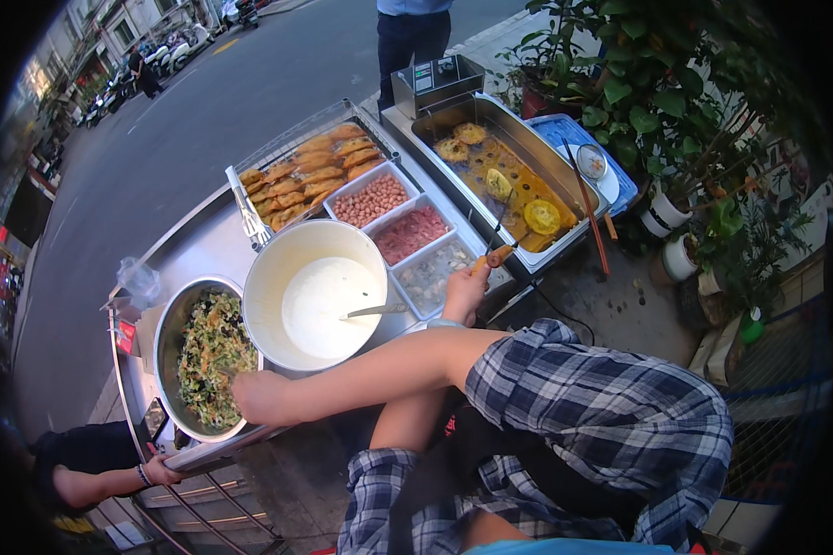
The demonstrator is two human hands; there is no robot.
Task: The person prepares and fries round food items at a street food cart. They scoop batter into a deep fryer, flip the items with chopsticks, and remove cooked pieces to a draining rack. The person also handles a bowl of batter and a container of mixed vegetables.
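My forearms cross. My left hand (466, 294) is closed around the wooden handle (480, 265) of a thin-rodded tool at the near edge of the fryer (550, 162). Another wooden handle (500, 256) lies right beside it. Their rods lead toward yellow fritters (541, 217) in the oil; the tool heads cannot be made out. Over the left arm, my right hand (261, 398) reaches into a steel bowl (162, 356) of chopped vegetables (208, 347). Its fingers are closed, and what they grip is hidden. A white pot (259, 268) of pale batter (329, 305) holds a metal ladle (377, 310).
Behind the pot lie fried pastries (319, 166) on a rack and tongs (247, 208). White tubs hold peanuts (370, 201), pink meat (412, 233) and pale pieces (435, 276). Chopsticks (590, 208) rest across the fryer's right edge. Another person's hand (162, 470) touches the cart's left corner.
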